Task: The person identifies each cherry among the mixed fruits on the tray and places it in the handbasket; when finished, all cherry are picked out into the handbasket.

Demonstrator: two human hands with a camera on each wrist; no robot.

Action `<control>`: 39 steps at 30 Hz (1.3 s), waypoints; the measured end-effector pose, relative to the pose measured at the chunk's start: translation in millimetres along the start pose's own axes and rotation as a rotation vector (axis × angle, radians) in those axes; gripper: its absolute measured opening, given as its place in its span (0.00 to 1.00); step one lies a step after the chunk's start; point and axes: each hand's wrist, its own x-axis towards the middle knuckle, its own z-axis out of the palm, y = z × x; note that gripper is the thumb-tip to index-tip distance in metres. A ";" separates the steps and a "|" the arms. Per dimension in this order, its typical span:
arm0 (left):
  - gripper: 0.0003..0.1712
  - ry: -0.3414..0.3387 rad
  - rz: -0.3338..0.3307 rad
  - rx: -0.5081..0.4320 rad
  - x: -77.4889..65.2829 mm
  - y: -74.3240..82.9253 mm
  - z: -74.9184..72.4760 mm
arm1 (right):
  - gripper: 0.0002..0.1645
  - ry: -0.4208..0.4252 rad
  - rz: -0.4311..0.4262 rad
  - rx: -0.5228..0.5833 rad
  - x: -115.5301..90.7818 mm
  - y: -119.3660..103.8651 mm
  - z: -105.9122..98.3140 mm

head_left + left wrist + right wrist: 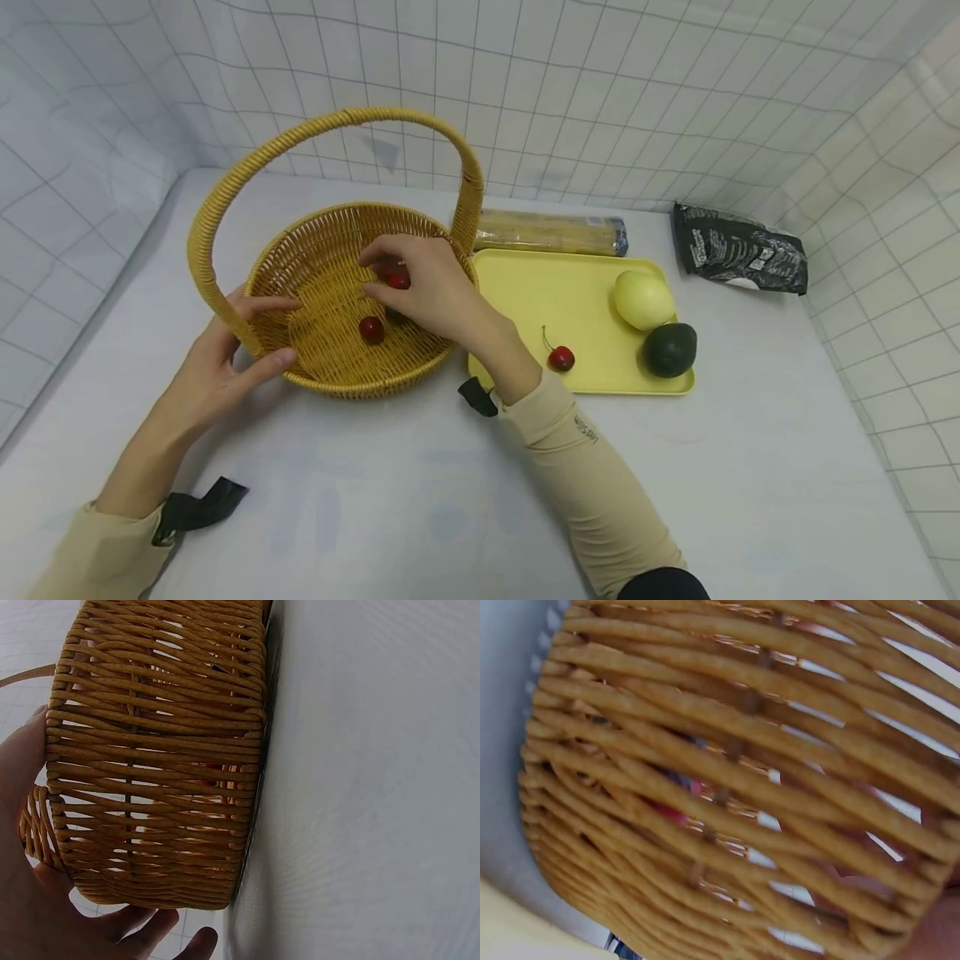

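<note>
A yellow wicker basket (322, 375) with a tall arched handle stands at the left. My left hand (217, 362) holds its left rim by the handle's foot, thumb and a finger reaching over the edge. The left wrist view shows that hand (45, 900) against the woven side. Inside the basket lies a red cherry (371, 330). My right hand (427, 279) reaches in over the right side, thumb and index fingertips parted. Behind that gap shows a red fruit (396, 277), partly hidden. A dark thing below it is mostly covered by the hand.
Right of the basket, a yellow tray (540, 287) bears a stemmed cherry (561, 358), a pale yellow-green fruit (643, 300) and a dark green fruit (670, 350). Behind it lies a long clear-wrapped yellow pack (551, 232). A black packet (738, 250) sits at the back right.
</note>
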 end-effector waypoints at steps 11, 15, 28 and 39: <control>0.35 -0.006 0.027 0.005 1.3 -1.1 -1.0 | 0.12 0.032 -0.072 0.016 -10.0 7.6 -9.4; 0.35 -0.008 0.038 0.000 2.4 -1.9 0.7 | 0.11 0.025 -0.060 -0.006 -13.8 9.1 -12.5; 0.34 0.019 0.029 0.017 -4.3 0.2 -2.2 | 0.11 -0.018 0.034 0.033 -40.1 15.2 -29.0; 0.34 0.006 0.012 0.002 0.2 0.2 0.4 | 0.17 0.166 0.043 0.127 -70.6 38.6 -65.6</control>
